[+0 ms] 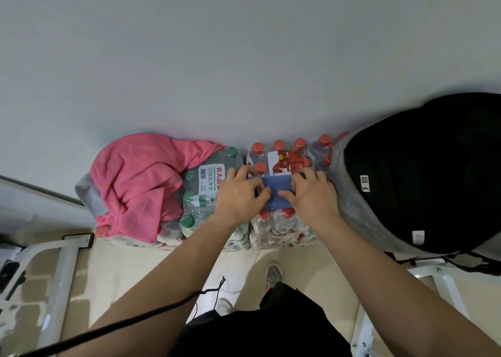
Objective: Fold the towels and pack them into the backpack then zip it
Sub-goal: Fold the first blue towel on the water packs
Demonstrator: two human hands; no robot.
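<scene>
A plain pale grey-blue wall (pixel 244 44) fills the upper half of the frame, evenly lit. Below lies a beige tiled floor (pixel 135 270), with a white metal frame (pixel 65 264) at lower left and a second white frame (pixel 447 289) at lower right.

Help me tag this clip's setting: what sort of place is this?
Likely a storeroom or office corner: shrink-wrapped water bottle packs stacked against a bare wall, white metal frames either side.

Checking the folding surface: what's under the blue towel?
The blue towel lies on a shrink-wrapped pack of red-capped bottles; caps show at its near and far edges. The left hand and right hand hold its ends, covering them. Bottles directly beneath are hidden.
</scene>
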